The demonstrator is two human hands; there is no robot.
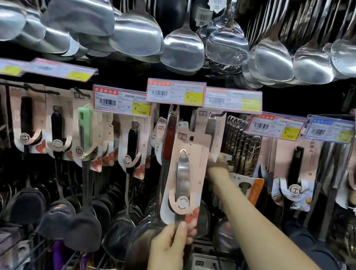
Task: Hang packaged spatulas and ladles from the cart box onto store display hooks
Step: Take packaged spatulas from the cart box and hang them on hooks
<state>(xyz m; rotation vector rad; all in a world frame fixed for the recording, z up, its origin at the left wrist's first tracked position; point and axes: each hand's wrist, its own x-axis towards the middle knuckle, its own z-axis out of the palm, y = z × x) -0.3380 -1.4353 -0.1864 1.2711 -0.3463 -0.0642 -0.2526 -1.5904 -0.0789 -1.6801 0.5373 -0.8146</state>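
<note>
The left hand (171,242) pinches the steel shaft of a packaged steel utensil on a pale pink backing card (185,172), thumb in front, just below the card's lower edge. The card stands upright above this hand, its hanging hole near the top. The right hand (218,163) reaches further in, up and right of the left, touching the bottom of the matching pink cards hanging on a dark metal display hook (217,114); whether its fingers curl or lie flat cannot be told. Above both hands hang white and red price tags (175,91).
</note>
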